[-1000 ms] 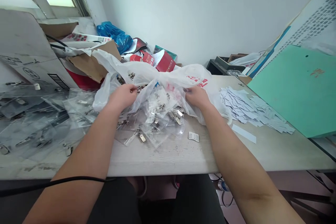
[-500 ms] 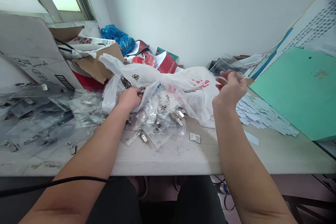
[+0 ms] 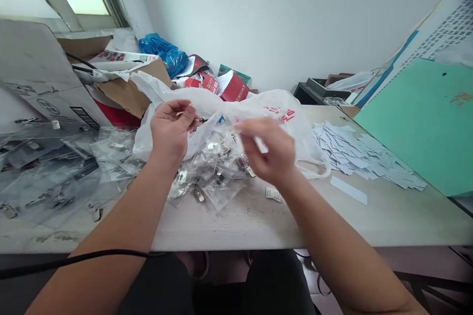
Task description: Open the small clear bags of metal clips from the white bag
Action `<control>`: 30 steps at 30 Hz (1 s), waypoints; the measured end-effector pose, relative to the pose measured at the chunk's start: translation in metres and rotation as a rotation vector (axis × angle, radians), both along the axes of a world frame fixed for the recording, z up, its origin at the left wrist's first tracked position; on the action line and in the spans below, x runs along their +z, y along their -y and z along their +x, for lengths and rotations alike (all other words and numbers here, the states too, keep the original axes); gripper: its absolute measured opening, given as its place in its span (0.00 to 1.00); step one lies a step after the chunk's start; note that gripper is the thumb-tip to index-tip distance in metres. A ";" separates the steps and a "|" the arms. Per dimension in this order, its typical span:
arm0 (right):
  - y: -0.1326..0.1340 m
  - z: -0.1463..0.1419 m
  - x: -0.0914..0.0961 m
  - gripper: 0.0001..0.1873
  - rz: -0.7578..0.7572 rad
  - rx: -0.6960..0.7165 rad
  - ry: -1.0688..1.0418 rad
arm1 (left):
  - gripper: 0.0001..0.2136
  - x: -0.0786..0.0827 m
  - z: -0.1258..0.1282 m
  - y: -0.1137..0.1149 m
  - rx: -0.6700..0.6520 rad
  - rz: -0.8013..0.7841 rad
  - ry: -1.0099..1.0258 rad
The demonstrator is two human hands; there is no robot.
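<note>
My left hand (image 3: 170, 128) is raised over the mouth of a white plastic bag (image 3: 275, 103), its thumb and fingers pinched together. Whatever they hold is hidden from view. Facing it, my right hand (image 3: 269, 150) is blurred by motion and pinches the edge of a clear plastic sleeve, which hardly shows against the bag. Below and between both hands lies a heap of clear badge sleeves (image 3: 218, 192) with metal clips. Small metal parts show in the bag's opening beside my left fingers.
More clear sleeves with clips (image 3: 55, 182) cover the table's left side. White paper slips (image 3: 354, 150) are spread at the right, with a single strip (image 3: 348, 190) in front. A printed label (image 3: 273, 194) lies near the middle. Cardboard boxes (image 3: 48, 74) and a green board (image 3: 424, 123) flank the table.
My right hand has come left from beside the slips, bringing the clear sleeve toward my left hand. My left hand has lifted out of the bag's opening.
</note>
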State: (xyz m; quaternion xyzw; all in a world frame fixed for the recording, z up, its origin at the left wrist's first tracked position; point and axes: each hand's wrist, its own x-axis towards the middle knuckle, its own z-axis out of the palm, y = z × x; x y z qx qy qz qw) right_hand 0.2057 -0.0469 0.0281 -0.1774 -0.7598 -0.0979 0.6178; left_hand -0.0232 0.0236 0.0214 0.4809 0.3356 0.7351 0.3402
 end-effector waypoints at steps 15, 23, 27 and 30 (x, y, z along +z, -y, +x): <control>-0.025 -0.005 -0.029 0.14 -0.183 -0.260 -0.011 | 0.10 0.016 0.030 0.039 -0.463 -0.268 0.181; -0.017 -0.006 -0.026 0.13 -0.279 0.047 0.130 | 0.15 0.013 0.028 0.036 -0.488 -0.327 0.237; -0.016 -0.008 -0.026 0.15 -0.332 0.052 0.056 | 0.14 0.013 0.029 0.037 -0.485 -0.352 0.240; -0.018 -0.007 -0.027 0.16 -0.332 0.069 0.029 | 0.15 0.011 0.029 0.037 -0.469 -0.368 0.237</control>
